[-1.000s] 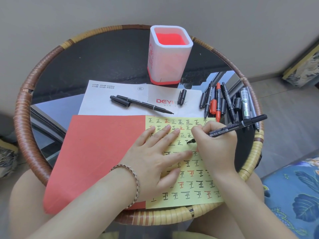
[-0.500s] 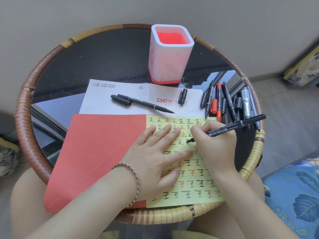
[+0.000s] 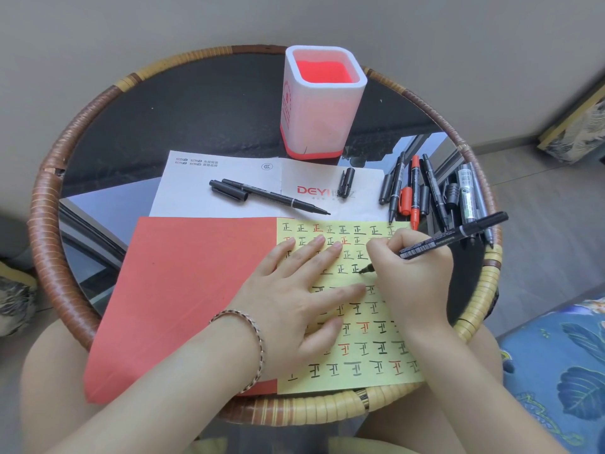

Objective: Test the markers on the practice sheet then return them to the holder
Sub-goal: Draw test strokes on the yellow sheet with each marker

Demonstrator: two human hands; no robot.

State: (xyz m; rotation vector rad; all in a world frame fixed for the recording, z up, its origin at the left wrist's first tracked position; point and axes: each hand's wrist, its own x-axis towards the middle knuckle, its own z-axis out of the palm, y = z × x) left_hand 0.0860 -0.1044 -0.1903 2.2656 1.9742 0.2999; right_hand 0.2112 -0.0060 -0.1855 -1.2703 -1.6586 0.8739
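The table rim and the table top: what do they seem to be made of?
The table rim looks like woven rattan or cane: narrow brown and pale strips wrap it in bands. The table top seems to be dark glass or another glossy panel, since it mirrors a window; the pictures cannot settle which.

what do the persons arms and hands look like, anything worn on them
Both forearms are bare, with no sleeves in view. The left hand has a thin braided bracelet around its wrist, metallic-looking with light and dark strands. The right hand shows no rings, watch or glove.
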